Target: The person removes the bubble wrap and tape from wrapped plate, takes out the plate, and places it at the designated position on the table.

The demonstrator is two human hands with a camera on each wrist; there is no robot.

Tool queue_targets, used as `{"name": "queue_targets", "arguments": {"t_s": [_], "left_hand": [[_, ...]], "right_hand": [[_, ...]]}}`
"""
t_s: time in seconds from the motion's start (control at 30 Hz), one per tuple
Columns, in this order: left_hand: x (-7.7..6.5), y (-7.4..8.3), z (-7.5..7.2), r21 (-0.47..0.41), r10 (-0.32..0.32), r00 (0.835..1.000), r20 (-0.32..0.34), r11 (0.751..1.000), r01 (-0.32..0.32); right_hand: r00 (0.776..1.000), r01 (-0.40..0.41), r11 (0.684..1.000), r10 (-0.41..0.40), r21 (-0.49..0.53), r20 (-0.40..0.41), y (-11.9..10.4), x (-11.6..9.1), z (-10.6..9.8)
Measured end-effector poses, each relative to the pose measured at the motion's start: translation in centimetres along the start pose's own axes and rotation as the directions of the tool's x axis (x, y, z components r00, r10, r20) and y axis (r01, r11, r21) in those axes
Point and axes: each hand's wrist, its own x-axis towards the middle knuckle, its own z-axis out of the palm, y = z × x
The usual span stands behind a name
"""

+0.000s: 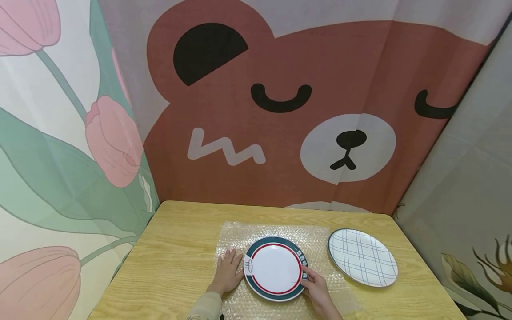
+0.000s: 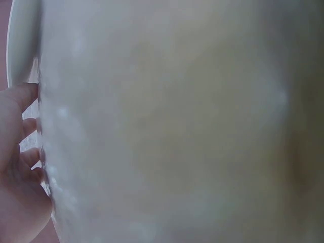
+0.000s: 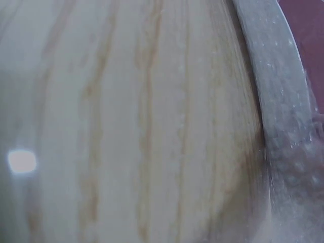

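Note:
A round white plate [image 1: 276,269] with a dark green rim band and a red ring is over the bubble wrap [image 1: 232,235] in the head view. My left hand [image 1: 228,273] rests on the wrap at the plate's left edge, fingers fairly straight. At the right edge, my right hand [image 1: 318,291] grips the plate's rim; its fingers partly hide the rim pattern. In the left wrist view, part of the left hand [image 2: 20,162] shows beside the blurred wrap [image 2: 152,126]. The right wrist view shows wood grain and bubble wrap [image 3: 288,126], with only a sliver of hand.
A second plate [image 1: 364,258], white with a blue grid pattern and dark edge, lies to the right, overlapping the wrap's edge. Everything is on a light wooden table [image 1: 176,249]. Printed curtains with a bear [image 1: 224,178] and tulips [image 1: 114,142] stand behind and at the left.

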Motion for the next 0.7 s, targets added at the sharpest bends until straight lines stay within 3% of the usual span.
{"name": "queue_targets", "arguments": {"t_s": [0.47, 0.7], "left_hand": [[-0.04, 0.08, -0.12, -0.007, -0.008, 1.0, 0.015, 1.0, 0.008], [-0.02, 0.05, -0.02, 0.0, 0.012, 1.0, -0.024, 1.0, -0.012]], "right_hand": [[1.0, -0.009, 0.999, 0.009, 0.03, 0.012, -0.27, -0.24, -0.05], [1.0, -0.003, 0.998, 0.001, 0.06, 0.027, -0.1, -0.32, -0.16]]}}
